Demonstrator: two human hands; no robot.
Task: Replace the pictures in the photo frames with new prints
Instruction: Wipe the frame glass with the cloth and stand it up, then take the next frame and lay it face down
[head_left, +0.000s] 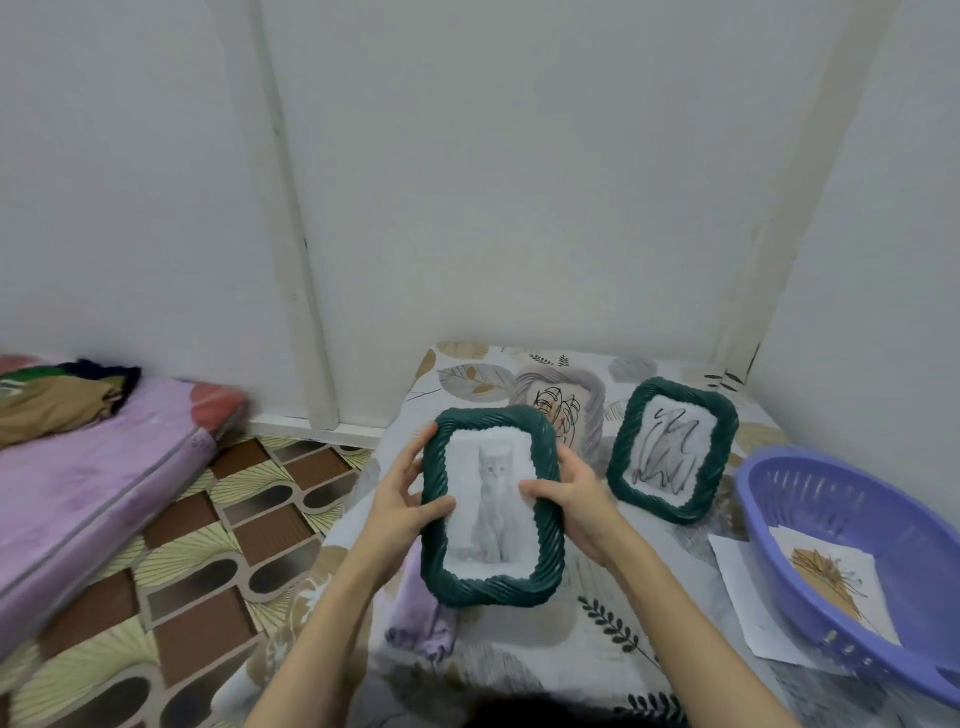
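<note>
Both hands, left hand (402, 501) and right hand (574, 506), grip the green rope-moulded plastic frame (491, 506) holding a grey cat print, probably for inspection, before standing it beside the green scribble-print frame (672, 449).

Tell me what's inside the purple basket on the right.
Inside the purple basket lies one paper print with a brown and yellow drawing. Another white sheet pokes out beneath the basket; its picture side is mostly covered.

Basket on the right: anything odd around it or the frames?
One thing: a loose white sheet lies pinned partly under the purple basket, which holds another print. The grey frame at the back is mostly hidden. Both hands, left hand and right hand, hold the cat frame upright.
</note>
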